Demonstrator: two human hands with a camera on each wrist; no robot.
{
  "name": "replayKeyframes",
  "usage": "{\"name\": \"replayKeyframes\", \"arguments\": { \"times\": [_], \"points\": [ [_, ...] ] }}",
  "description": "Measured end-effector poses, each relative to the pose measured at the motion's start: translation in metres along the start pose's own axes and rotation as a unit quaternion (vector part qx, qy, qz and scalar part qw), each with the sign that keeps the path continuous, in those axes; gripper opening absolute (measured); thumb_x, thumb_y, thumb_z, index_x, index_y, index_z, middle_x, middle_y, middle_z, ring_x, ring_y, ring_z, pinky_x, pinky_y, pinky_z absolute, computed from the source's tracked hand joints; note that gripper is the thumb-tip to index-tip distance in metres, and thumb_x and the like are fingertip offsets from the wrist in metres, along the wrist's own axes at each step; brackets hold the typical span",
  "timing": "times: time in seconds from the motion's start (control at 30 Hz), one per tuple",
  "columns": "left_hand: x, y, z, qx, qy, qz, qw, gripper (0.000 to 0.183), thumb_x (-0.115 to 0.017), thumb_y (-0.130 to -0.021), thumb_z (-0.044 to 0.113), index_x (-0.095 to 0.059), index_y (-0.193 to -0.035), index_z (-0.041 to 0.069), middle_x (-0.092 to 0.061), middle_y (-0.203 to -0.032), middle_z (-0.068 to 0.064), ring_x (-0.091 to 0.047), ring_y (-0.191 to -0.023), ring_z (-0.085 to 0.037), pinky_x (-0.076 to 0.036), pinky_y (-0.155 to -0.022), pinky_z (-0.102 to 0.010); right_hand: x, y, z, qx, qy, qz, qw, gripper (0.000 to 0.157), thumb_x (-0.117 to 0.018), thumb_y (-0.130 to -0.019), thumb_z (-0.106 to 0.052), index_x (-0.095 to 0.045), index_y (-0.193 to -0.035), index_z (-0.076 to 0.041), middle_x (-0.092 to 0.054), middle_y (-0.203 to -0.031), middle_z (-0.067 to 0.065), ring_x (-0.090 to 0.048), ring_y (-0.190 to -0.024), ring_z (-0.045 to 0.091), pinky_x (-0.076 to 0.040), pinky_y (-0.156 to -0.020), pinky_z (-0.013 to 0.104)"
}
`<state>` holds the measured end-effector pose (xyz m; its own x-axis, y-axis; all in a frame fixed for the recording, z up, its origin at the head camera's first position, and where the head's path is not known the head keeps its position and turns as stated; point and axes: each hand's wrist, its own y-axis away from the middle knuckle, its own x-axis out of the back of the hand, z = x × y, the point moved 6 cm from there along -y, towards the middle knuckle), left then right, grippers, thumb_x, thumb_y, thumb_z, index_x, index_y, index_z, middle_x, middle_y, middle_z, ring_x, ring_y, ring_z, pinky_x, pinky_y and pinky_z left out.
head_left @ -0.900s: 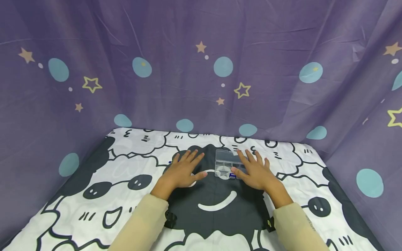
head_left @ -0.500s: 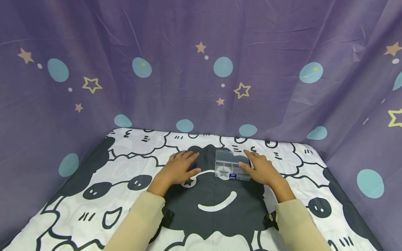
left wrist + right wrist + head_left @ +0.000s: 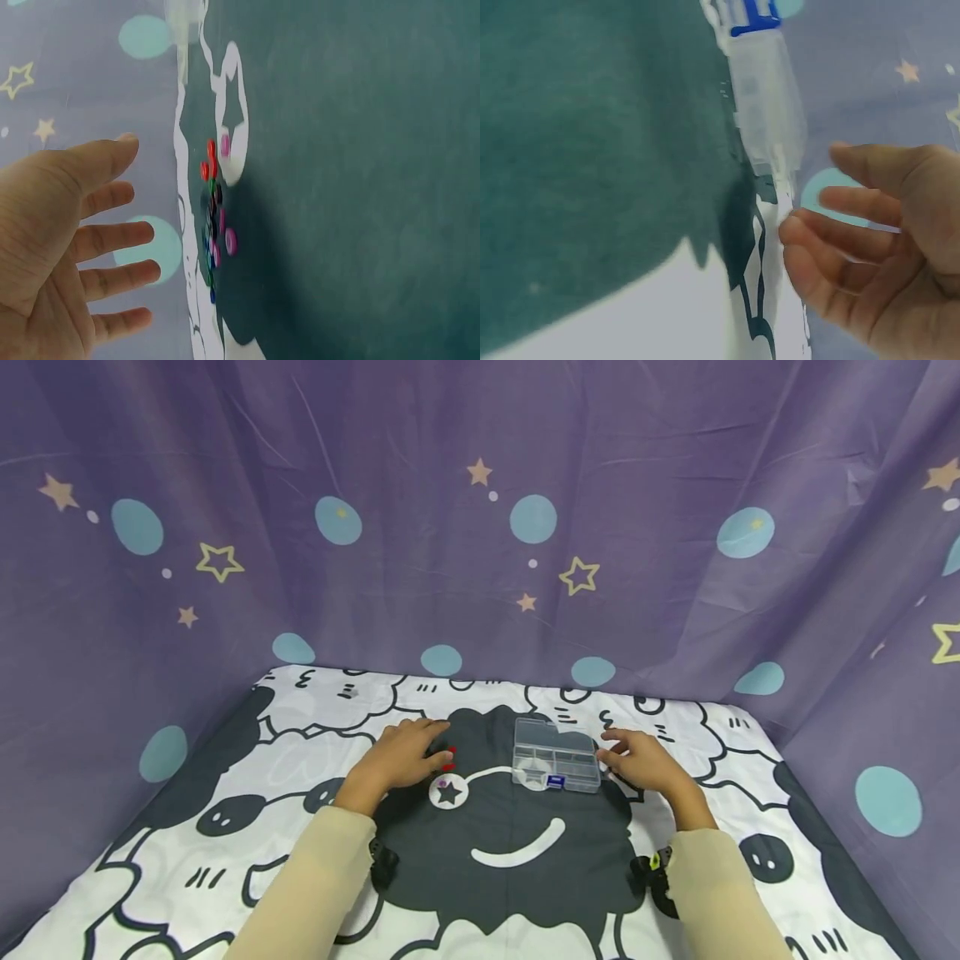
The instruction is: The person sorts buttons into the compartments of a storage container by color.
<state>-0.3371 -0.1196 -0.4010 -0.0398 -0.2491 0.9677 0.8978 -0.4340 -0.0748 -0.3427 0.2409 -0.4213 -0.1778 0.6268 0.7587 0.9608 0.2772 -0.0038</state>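
Note:
My left hand [image 3: 397,756] hovers over the cloth with its fingers relaxed and spread, and nothing is in its grasp. Beneath and beside it lie several small round pieces, such as a red one [image 3: 212,150] and a pink one [image 3: 231,241], with black, green and blue ones among them; in the head view the hand hides most of them. A clear plastic compartment box [image 3: 576,742] with a blue label [image 3: 556,782] lies to the right of centre. My right hand [image 3: 645,764] is at the box's right edge, fingers loosely bent and holding nothing.
The table is covered by a cloth [image 3: 510,885] printed with black and white sheep. Purple curtain [image 3: 420,593] with stars and dots hangs behind and at both sides. Dark straps with small devices [image 3: 652,881] sit at the wrists.
Both hands have moved apart: the left one leftward, uncovering red pieces, the right one off the box to its right edge. Their fingers have gone from spread to more bent. The box has stayed put.

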Motion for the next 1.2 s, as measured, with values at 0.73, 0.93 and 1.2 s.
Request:
{"name": "replayKeyframes", "arguments": {
  "times": [0.73,0.93,1.2],
  "points": [
    [0.009,-0.001,-0.025,0.017,-0.018,-0.011,0.9996,0.051,-0.061,-0.103,0.036,-0.057,-0.144,0.007,-0.054,-0.146,-0.020,-0.048,-0.135,-0.043,-0.034,-0.107,-0.068,-0.011,0.004,0.030,-0.034,-0.203,-0.036,0.978,0.032,-0.065,-0.092,0.003,-0.062,-0.122,0.014,-0.073,-0.095,0.015,-0.067,-0.078,0.017,-0.056,-0.069,0.031],
    [0.010,-0.004,-0.026,0.008,-0.033,-0.023,0.9992,0.047,-0.061,-0.103,0.033,-0.060,-0.142,0.007,-0.056,-0.144,-0.019,-0.050,-0.134,-0.042,-0.035,-0.106,-0.069,-0.012,0.005,0.034,-0.036,-0.209,-0.036,0.977,0.030,-0.069,-0.094,-0.003,-0.063,-0.118,0.014,-0.073,-0.093,0.012,-0.067,-0.074,0.016,-0.055,-0.065,0.030],
    [0.011,-0.009,-0.034,-0.018,0.014,-0.053,0.9983,0.038,-0.064,-0.101,0.018,-0.063,-0.136,0.002,-0.065,-0.132,-0.018,-0.059,-0.124,-0.037,-0.044,-0.105,-0.057,-0.015,0.002,0.037,-0.030,-0.212,-0.038,0.976,0.028,-0.068,-0.094,0.000,-0.064,-0.118,0.015,-0.073,-0.095,0.013,-0.067,-0.077,0.015,-0.057,-0.069,0.030]
  ]
}}
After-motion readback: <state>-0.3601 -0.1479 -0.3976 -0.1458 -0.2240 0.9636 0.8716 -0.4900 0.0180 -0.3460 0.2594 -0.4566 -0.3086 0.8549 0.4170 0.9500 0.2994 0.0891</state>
